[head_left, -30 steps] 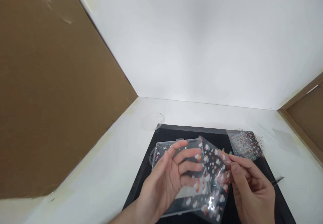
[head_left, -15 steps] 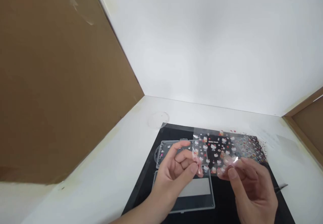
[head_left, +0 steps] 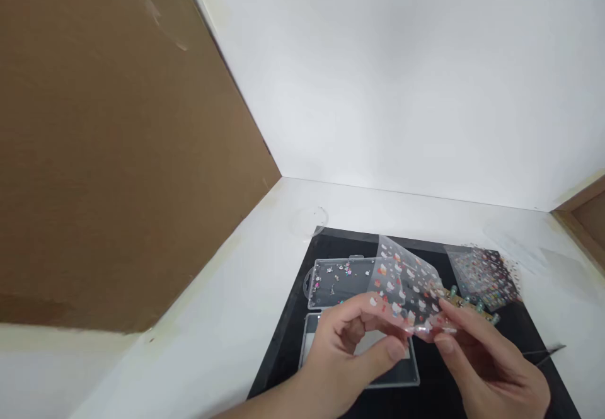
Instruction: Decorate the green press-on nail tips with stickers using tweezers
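Note:
Both hands pinch the lower edge of a clear sticker sheet (head_left: 404,280) printed with small white and red cartoon cat figures. The sheet tilts upward and bends between them. My left hand (head_left: 357,350) holds its lower left part between thumb and fingers. At the lower right edge, my right hand (head_left: 491,356) has thumb and forefinger closed on the sheet. Behind my left hand lies an open clear plastic case (head_left: 335,290) with small shiny charms in its upper half. A strip with greenish beads (head_left: 479,306) shows just beyond my right fingers.
A black mat (head_left: 288,337) lies under everything. On its right are a second sheet with many tiny colourful stickers (head_left: 486,274) and dark tweezers (head_left: 543,353). A clear round item (head_left: 309,220) sits behind the mat. Cardboard (head_left: 118,154) stands at the left.
The sticker sheet has been lifted and tilted, and now bends between my hands. My right hand has turned and moved slightly right. The beaded strip has come into view. The whole view has shifted a little.

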Demonstrator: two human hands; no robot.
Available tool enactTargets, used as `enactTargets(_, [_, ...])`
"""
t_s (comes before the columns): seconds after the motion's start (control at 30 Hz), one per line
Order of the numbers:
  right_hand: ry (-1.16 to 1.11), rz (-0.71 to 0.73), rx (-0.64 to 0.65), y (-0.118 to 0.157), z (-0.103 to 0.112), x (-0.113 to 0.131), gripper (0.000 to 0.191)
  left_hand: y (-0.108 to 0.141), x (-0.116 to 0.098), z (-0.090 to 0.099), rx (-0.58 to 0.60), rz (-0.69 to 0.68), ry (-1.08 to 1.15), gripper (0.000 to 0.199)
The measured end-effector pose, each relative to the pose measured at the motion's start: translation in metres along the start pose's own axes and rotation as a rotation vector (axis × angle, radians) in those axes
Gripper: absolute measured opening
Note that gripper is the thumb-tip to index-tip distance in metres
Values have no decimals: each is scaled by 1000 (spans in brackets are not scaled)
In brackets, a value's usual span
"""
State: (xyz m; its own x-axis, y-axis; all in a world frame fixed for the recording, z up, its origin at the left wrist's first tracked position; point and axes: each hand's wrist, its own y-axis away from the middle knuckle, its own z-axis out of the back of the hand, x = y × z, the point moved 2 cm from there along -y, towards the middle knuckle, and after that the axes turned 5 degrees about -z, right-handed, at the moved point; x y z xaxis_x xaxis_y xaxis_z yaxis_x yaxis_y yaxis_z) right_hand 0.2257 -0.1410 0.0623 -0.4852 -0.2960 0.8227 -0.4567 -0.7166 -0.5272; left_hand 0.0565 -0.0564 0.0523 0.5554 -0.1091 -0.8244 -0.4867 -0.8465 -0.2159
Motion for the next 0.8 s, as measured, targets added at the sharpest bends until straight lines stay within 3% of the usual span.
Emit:
enactTargets(0.3, [-27,137,31,0,-7,4,55,0,-3,-2,-12,-20,-4,17])
enactTargets(0.43, [-35,166,52,0,-8,2,63,-1,-7,-2,-22,35,-71,26])
enactTargets(0.53, [-52,114,101,-1,-5,0,60,-1,-5,2,-39,69,-81,30])
enactTargets(0.67, [-167,-4,216,-6,-1,-4,36,4,5,10,-38,101,-72,25])
enactTargets(0.8, [-255,-141,202,-3,1,-12,29,6,11,16,-42,119,-118,25])
